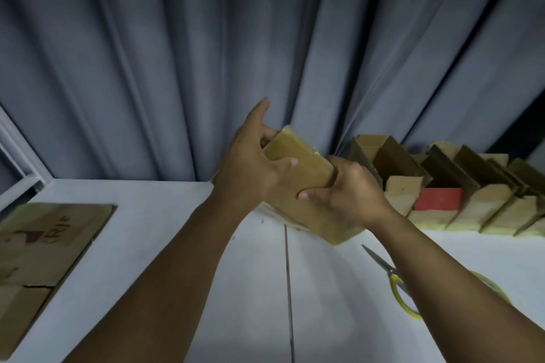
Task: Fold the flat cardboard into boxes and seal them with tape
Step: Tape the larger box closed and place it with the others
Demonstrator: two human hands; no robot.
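Head view.

Left hand (pixel 253 162) grips the box (pixel 298 153) at its upper left side. The thumb lies across the brown face and the index finger points straight up past the top corner. The other fingers are curled round the far side, mostly hidden. The left forearm rises from the bottom left of the frame, wrist straight.

Right hand (pixel 351 194) grips the same box at its right edge, lower than the left hand. The thumb presses flat on the face and points left, and the fingers are wrapped over the edge. The right forearm comes in from the bottom right corner, wrist bent slightly inward. The two thumbs are near each other on the face but not touching.

The box is tilted, top corner up and away, lower corner down and to the right. It is above the white table (pixel 206 244); I cannot tell whether the lower corner touches it. There is a glossy glint along the upper right edge. Layered edges show just under the box at lower left; I cannot tell what they are.

- Right of the box: a row of boxes (pixel 477 206) standing along the back, with a red piece (pixel 439 199) among them.
- Below and right of the box: scissors (pixel 392 277) with yellow handles lying flat.
- Just right of the scissors: a tape roll (pixel 495 286), partly hidden by the right forearm.
- Well left of the box: flat cardboard (pixel 44 244), printed, at the table's edge.
- Behind the box: a grey-blue curtain (pixel 177 53) in folds.
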